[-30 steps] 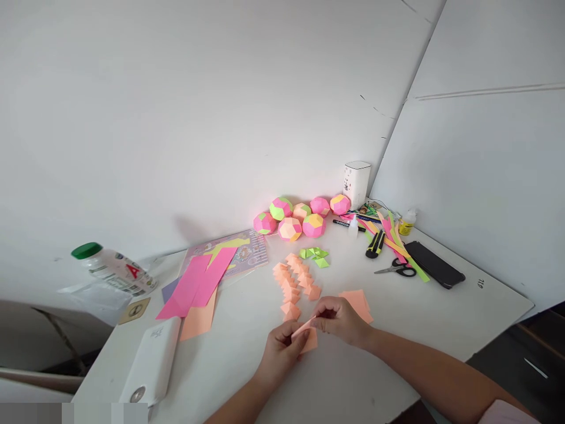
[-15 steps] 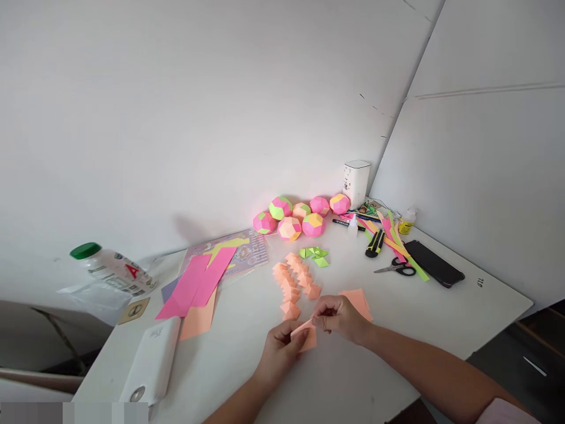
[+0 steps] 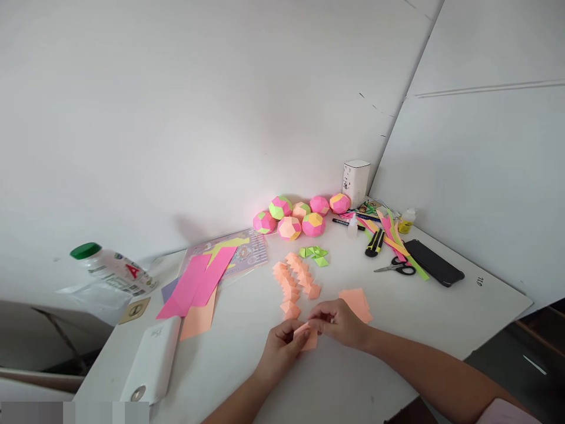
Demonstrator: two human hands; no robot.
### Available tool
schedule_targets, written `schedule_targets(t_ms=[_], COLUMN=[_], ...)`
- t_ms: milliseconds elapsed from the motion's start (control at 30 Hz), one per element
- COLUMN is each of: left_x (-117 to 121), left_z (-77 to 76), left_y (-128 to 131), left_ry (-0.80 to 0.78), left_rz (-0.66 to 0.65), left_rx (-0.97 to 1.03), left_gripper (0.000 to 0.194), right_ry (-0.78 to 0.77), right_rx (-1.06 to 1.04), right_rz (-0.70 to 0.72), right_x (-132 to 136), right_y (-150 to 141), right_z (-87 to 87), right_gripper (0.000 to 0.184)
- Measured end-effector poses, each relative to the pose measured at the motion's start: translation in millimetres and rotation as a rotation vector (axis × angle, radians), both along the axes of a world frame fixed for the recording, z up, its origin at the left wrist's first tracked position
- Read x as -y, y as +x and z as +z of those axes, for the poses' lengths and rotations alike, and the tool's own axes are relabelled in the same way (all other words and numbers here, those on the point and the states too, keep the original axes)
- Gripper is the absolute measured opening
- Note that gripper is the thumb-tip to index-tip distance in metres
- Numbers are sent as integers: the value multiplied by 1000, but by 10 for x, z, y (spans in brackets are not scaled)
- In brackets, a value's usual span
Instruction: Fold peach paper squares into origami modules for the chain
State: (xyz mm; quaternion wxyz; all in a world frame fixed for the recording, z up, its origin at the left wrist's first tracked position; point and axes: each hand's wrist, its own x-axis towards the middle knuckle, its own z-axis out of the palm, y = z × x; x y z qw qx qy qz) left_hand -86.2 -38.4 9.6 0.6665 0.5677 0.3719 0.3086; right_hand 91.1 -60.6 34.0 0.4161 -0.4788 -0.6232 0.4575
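A small peach sheet of paper (image 3: 309,340), partly folded, is pinched in my left hand (image 3: 283,346) over the front of the table. The fingers of my right hand (image 3: 339,323) close on the sheet's upper right edge. Just beyond my hands lie two rows of folded peach paper pieces (image 3: 290,290). Several folded green pieces (image 3: 315,255) sit behind those rows. Flat peach paper squares (image 3: 355,302) are stacked beside my right hand. Paper balls (image 3: 289,228) in pink, green, peach and yellow stand against the wall.
Scissors (image 3: 397,268), a box cutter (image 3: 375,244), a black phone (image 3: 435,263) and paper strips (image 3: 391,235) lie at right. To the left are pink paper sheets (image 3: 196,282), a white power bank (image 3: 152,359) and a bottle with a green cap (image 3: 112,268).
My right hand has shifted slightly left and down along the peach paper, its fingers now closer to my left hand. The paper's top edge is turned a little.
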Motion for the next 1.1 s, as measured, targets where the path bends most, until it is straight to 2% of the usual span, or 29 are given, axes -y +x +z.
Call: schedule_targets(t_ms=[133, 333, 600, 1100], left_x=[11, 9, 19, 14], left_z=[30, -5, 24, 58], left_y=[17, 20, 8, 17], left_ry=[-50, -52, -53, -8], left_rz=[42, 104, 101, 86], left_rx=[4, -7, 26, 20], left_gripper=[36, 38, 35, 36], right_ry=[11, 79, -78, -154], right_rx=[-41, 11, -101, -141], right_rz=[-22, -41, -15, 10], right_x=[-3, -8, 2, -25], right_y=[-3, 3, -1, 13], right_z=[-1, -10, -27, -61], right_gripper=[21, 21, 22, 23])
